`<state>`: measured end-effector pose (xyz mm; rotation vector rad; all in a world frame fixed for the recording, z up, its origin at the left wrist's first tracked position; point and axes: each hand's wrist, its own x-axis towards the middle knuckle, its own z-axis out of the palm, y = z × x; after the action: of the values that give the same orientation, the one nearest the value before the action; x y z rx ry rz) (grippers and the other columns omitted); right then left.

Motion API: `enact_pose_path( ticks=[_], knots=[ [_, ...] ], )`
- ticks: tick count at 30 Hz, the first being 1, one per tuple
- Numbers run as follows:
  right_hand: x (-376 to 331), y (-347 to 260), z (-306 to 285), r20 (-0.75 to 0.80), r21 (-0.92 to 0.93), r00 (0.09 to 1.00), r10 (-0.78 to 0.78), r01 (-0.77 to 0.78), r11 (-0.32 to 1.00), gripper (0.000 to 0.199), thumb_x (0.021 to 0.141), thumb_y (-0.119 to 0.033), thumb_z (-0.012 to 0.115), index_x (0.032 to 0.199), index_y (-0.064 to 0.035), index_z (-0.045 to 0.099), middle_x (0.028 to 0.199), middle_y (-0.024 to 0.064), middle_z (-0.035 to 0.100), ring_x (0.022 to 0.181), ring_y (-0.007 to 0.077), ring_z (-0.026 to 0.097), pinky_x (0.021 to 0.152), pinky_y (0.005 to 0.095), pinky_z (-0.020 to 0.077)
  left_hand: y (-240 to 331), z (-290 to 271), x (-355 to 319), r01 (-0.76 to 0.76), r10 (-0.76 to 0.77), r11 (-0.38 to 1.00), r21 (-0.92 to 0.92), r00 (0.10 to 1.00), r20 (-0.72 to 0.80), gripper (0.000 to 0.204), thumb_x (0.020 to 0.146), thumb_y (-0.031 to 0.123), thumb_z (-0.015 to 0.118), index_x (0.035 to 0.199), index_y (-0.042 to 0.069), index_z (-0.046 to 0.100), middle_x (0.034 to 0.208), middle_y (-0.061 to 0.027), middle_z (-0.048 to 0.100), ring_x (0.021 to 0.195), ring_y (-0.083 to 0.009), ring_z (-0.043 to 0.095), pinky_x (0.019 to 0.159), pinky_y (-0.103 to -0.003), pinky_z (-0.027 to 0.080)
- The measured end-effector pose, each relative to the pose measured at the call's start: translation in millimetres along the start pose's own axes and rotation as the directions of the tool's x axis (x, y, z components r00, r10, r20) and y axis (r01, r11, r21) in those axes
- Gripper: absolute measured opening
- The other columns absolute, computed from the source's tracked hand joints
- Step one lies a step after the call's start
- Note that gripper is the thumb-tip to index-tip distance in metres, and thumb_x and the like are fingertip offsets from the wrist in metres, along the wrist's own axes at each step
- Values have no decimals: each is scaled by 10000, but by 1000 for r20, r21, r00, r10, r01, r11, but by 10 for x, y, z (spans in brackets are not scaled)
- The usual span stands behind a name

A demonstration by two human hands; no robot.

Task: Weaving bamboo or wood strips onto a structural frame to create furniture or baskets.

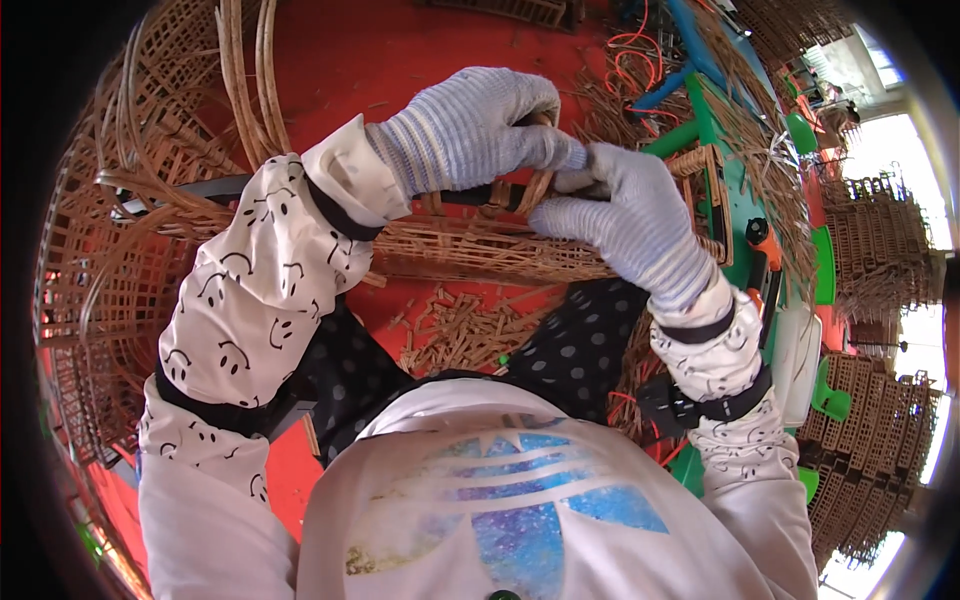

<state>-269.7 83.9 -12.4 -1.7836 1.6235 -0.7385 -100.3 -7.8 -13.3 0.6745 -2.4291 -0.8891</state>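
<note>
A long woven wicker basket [470, 248] lies across in front of my lap, a dark bar running along its upper edge. My left hand [465, 130], in a striped blue-grey knit glove, is closed from above on a brown wicker strip [538, 188] looped at that edge. From the right, my right hand [635, 215], gloved alike, pinches the same strip, its fingertips meeting those of the left. The fingers partly hide the strip's upper end.
Stacked woven baskets [85, 300] stand at left, with tall bent canes [250, 80] nearby. Short wood offcuts [465, 330] litter the red floor below. A green bench [735, 190] at right bears loose strips, and an orange-and-black tool [765, 245] hangs beside it.
</note>
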Motion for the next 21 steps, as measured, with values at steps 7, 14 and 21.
enact_pose_path(
  ticks=[7,14,21],
  knots=[
    [180,-97,-178,346,65,937,34,-61,996,316,635,-211,746,799,37,640,669,97,623,634,143,590,631,285,470,94,-32,-105,62,-54,975,-213,998,45,341,804,335,651,769,18,530,601,-50,526,573,-115,505,518,-287,425],
    [193,-119,-185,362,122,924,124,-179,976,257,709,-198,683,821,28,636,664,56,610,651,112,582,621,254,460,32,-4,4,-47,47,999,1,998,-31,362,810,356,642,751,18,526,573,-54,531,504,-123,522,462,-280,429],
    [-48,-55,-51,-172,332,976,-137,188,924,208,793,-108,607,963,1,557,820,43,575,749,73,538,700,241,449,131,-40,114,357,-360,933,50,910,204,477,796,507,581,853,35,620,713,-122,616,687,-248,604,660,-372,471]
  ],
)
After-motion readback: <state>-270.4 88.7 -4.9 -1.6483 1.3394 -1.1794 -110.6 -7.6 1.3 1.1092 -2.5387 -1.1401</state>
